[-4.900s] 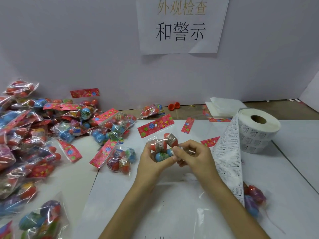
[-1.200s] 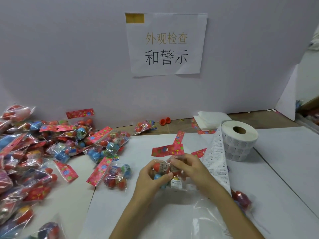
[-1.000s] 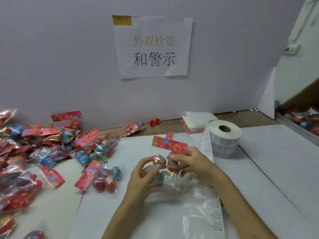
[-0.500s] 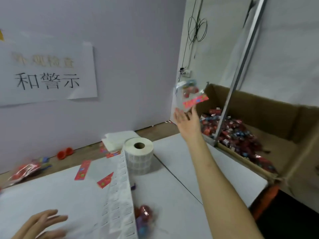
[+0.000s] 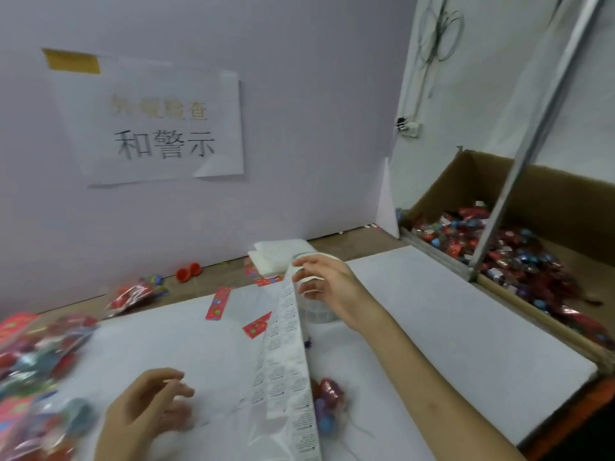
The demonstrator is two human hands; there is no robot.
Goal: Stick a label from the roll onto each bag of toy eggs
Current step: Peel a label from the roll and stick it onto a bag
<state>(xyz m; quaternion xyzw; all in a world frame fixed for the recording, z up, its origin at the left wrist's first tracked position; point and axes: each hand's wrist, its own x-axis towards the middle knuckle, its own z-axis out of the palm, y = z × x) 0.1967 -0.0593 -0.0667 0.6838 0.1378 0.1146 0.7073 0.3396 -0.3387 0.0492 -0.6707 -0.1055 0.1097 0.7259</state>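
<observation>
The label roll [image 5: 316, 312] stands at the back of the desk [image 5: 449, 327]. The right hand [image 5: 332, 287] is on top of it. Its fingers [image 5: 301, 261] bend over the top of the roll, where the strip of labels [image 5: 286, 361] comes off. I cannot tell if it pinches the strip or only touches it. The strip runs down the desk toward the person, between the two hands.

The left hand [image 5: 149, 404] rests low on the desk, left of the strip. Its fingers are loosely bent and hold nothing. One bag of toy eggs [image 5: 327, 397] lies just right of the strip, partly under it and not touching either hand. A big blurry pile of bags [image 5: 33, 361] lies well to the left of the left hand. More bags fill the cardboard box [image 5: 549, 194] off the right side of the desk.

Half a second ago the right arm was stretched out toward the box, and a bag was in the air by its fingertips. Now that hand has come back to the roll. A second ago both hands held one bag together in front of the person. Now neither hand has a bag.

A paper sign [image 5: 159, 128] hangs on the wall, with yellow tape [image 5: 71, 61] at its top corner. The big black words say 和警示. The pale line above them is too blurry to read. The print on the labels is too small to read. Two red cards [image 5: 218, 302] with bright dots lie on the desk near the roll.
</observation>
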